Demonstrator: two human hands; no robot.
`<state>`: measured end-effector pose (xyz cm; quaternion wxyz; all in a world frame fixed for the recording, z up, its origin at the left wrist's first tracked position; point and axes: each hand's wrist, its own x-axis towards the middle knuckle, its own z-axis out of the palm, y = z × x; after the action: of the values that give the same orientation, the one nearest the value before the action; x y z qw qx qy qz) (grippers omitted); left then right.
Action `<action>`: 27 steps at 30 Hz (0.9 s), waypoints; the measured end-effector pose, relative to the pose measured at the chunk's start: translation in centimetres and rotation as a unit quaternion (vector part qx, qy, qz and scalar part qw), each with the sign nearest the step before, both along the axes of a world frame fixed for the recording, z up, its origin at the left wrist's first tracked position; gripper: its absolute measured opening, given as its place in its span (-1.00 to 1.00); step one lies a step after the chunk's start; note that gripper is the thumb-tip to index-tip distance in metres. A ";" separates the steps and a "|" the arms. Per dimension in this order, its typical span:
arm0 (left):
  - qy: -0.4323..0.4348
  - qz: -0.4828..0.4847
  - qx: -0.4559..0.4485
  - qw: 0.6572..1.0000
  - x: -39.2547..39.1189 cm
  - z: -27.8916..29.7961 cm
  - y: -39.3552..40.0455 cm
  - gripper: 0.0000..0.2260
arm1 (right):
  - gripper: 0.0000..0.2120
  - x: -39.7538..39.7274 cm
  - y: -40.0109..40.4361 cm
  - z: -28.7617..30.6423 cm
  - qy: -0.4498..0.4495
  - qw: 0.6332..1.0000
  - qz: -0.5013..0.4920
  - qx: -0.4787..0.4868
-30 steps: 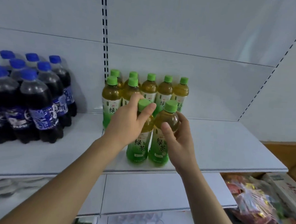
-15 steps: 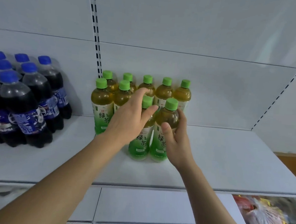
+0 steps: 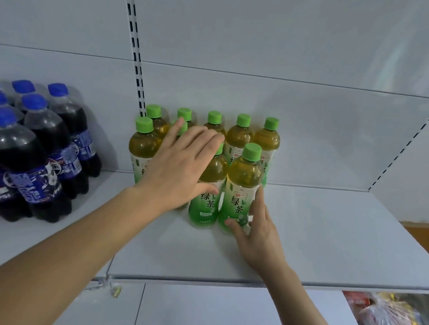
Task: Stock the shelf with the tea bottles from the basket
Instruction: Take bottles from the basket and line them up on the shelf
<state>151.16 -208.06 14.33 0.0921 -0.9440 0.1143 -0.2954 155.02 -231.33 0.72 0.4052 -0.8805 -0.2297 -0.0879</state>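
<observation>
This looks like a shop: a white metal shelf (image 3: 317,234) on slotted uprights (image 3: 137,57) carries ranks of identical green-capped tea bottles (image 3: 242,186) beside blue-capped cola bottles (image 3: 32,166), with packaged goods (image 3: 394,321) stocked on the level below.

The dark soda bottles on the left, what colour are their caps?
Blue caps, clearest in the head view.

White shelf (image 3: 316,239) bears tea bottles (image 3: 242,186) and cola bottles (image 3: 32,166).

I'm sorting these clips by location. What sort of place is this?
Probably a shop aisle: a white slotted-back shelf holds rows of identical green tea bottles beside blue-capped cola bottles.
</observation>
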 end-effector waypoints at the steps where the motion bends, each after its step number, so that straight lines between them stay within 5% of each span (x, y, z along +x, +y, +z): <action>1: -0.003 0.011 0.009 1.000 0.4 0.0 0.0 0.02 | 0.07 0.4 0.3 0.0 -0.006 1.000 -0.006 -0.008; 27: -0.014 0.067 0.070 0.995 4.7 -0.4 1.2 0.02 | 0.06 4.8 3.7 0.2 0.011 0.997 -0.048 -0.057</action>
<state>155.88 -206.90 13.90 0.1796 -0.9366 0.0696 -0.2926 159.85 -227.62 0.88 0.3519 -0.9131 -0.1879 -0.0845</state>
